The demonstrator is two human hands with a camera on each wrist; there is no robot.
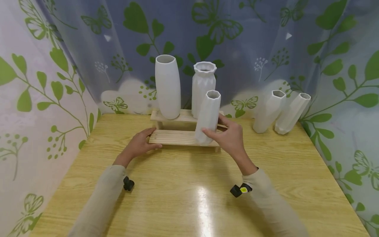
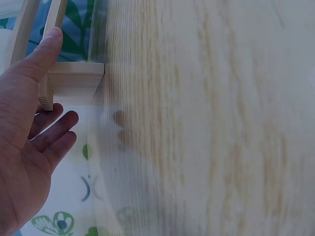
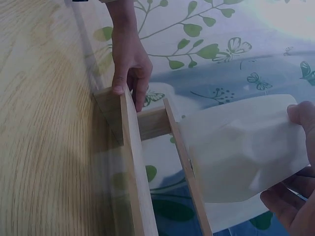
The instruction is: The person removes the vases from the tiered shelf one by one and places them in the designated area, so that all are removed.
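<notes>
My right hand (image 1: 232, 136) holds a slim white faceted vase (image 1: 208, 115) between thumb and fingers, slightly tilted. The vase's base overlaps the right part of the lower step in the head view. A two-step wooden stand (image 1: 173, 136) has its lower step's left end gripped by my left hand (image 1: 140, 143), thumb along the front edge and fingers behind. On the upper step stand a tall smooth white vase (image 1: 167, 89) at left and a white vase with a scalloped rim (image 1: 204, 79) at right. The right wrist view shows the held vase (image 3: 246, 147) close by the stand's step edge.
Two more white faceted vases, a wider one (image 1: 267, 113) and a narrower one (image 1: 291, 115), stand at the back right of the wooden table (image 1: 165, 200). A curtain (image 1: 171, 19) with green leaves and butterflies hangs behind the table and along its sides.
</notes>
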